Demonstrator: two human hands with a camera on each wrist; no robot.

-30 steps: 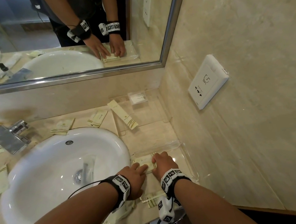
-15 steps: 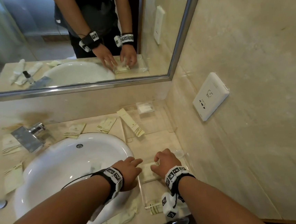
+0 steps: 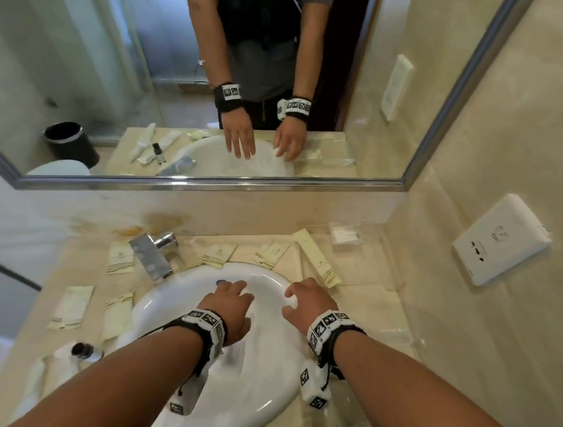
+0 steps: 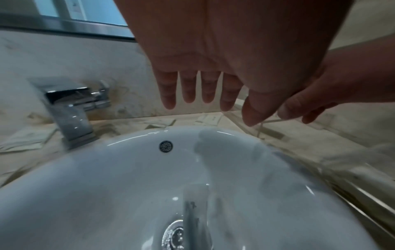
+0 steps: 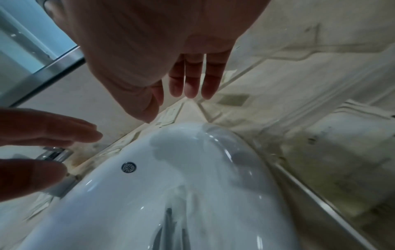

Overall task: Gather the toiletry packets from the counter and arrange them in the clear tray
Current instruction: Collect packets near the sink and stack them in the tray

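Observation:
Both hands hover over the white sink (image 3: 165, 303) and hold nothing. My left hand (image 3: 230, 295) has straight, spread fingers (image 4: 188, 88) near the overflow hole. My right hand (image 3: 307, 297) is loosely spread above the basin's right rim, its fingers (image 5: 192, 84) straight. Cream toiletry packets lie on the counter behind the sink (image 3: 217, 254) (image 3: 272, 253) and left of it (image 3: 71, 307) (image 3: 118, 315). A long packet (image 3: 317, 258) leans at the clear tray (image 3: 413, 341) to the right of the sink. What lies in the tray's near part is hard to make out.
A chrome faucet (image 3: 155, 256) stands behind the sink, with another packet (image 3: 119, 258) beside it. A small dark-capped bottle (image 3: 83, 349) lies at the left. A small white box (image 3: 345, 234) sits at the back right. A wall socket (image 3: 500, 237) is on the right wall, a mirror above.
Both hands have left the clear tray at the front right and moved left and forward over the basin. Their fingers have spread open, and the head view has tilted up.

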